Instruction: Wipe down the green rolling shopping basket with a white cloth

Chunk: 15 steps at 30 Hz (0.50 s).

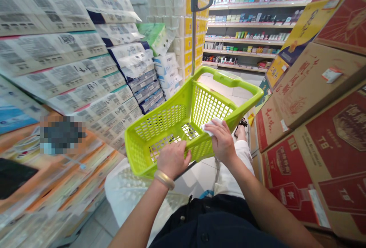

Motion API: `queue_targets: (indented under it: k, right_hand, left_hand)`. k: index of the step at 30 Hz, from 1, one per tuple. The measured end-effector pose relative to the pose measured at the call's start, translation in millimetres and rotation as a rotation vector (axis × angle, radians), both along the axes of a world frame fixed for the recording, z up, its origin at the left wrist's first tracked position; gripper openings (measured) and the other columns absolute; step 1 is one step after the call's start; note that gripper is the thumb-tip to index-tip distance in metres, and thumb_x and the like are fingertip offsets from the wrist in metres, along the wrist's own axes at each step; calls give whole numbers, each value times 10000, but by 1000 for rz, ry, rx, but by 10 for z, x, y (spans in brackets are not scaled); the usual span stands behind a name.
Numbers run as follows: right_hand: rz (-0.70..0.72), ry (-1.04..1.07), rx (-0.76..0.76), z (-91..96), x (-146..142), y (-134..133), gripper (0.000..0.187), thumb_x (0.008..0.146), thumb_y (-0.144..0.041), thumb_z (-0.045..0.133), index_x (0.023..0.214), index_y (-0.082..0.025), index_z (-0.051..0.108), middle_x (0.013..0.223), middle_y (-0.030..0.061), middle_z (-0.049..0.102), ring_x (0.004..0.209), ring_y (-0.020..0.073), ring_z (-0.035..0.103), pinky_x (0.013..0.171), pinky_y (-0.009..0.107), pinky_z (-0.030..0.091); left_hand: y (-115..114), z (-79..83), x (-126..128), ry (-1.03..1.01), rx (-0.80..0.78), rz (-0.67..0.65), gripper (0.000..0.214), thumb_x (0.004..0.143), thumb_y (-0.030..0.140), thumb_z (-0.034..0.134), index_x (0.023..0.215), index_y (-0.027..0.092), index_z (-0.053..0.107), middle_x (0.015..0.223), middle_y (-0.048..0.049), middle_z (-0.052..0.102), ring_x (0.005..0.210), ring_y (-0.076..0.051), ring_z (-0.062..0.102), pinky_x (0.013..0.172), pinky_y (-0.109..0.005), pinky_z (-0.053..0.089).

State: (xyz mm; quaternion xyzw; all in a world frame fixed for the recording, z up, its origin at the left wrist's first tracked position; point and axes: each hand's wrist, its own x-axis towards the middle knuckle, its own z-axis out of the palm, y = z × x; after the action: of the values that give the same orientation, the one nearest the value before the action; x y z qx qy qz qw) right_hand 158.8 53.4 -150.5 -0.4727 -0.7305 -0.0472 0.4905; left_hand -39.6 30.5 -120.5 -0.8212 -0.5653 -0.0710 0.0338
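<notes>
A lime-green plastic shopping basket with perforated walls is held tilted in front of me, its long grey pull handle sticking up at the far end. My left hand, with a bracelet at the wrist, is closed over the basket's near rim. On the same rim, further right, my right hand presses a white wipe against the green plastic, fingers bent over it. The inside of the basket shows bare lattice. The fingertips of my left hand are hidden behind the rim.
Stacked tissue packs form a wall on the left. Cardboard boxes stand piled close on the right. Shelves of small goods cross the back. An orange surface with a cable and a pixelated object lies at lower left.
</notes>
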Motion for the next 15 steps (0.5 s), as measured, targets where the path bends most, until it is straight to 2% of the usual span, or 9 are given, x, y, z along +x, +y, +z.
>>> queue_targets:
  k: [3, 7, 9, 11, 15]
  right_hand:
    - [-72, 37, 14, 26, 18, 5, 360, 894, -73, 436, 1066, -246, 701, 1125, 35, 756, 1257, 222, 610, 1218, 489, 285]
    - [111, -58, -20, -61, -213, -124, 355, 901, -83, 443, 1077, -256, 699, 1143, 14, 752, 1253, 188, 611, 1214, 432, 299]
    - [159, -82, -26, -80, -238, -143, 351, 914, -90, 441, 1080, -260, 700, 1144, 10, 753, 1240, 175, 620, 1208, 407, 310]
    - [102, -48, -7, -52, -138, -98, 348, 921, -90, 439, 1068, -262, 704, 1115, 13, 761, 1216, 180, 636, 1203, 412, 318]
    - [-105, 58, 69, 51, 129, 21, 345, 912, -77, 433, 1050, -244, 703, 1094, 37, 763, 1212, 227, 637, 1200, 478, 312]
  left_hand:
    - [-8, -1, 18, -4, 5, 1, 224, 907, 348, 458, 897, 194, 620, 843, -100, 716, 830, -284, 680, 708, -384, 472]
    - [-19, 10, 45, -9, -4, -7, 210, 895, 341, 477, 919, 188, 618, 858, -104, 718, 837, -275, 677, 707, -371, 467]
    - [-26, 12, 50, -7, -3, -12, 209, 894, 342, 481, 933, 186, 615, 867, -101, 719, 841, -265, 676, 710, -361, 462]
    - [-33, 10, 52, 1, -1, -15, 209, 898, 343, 474, 926, 188, 610, 862, -96, 717, 842, -260, 675, 712, -358, 458]
    - [-36, -1, 62, 16, 12, -14, 229, 916, 359, 447, 907, 194, 604, 847, -91, 711, 840, -266, 674, 705, -365, 453]
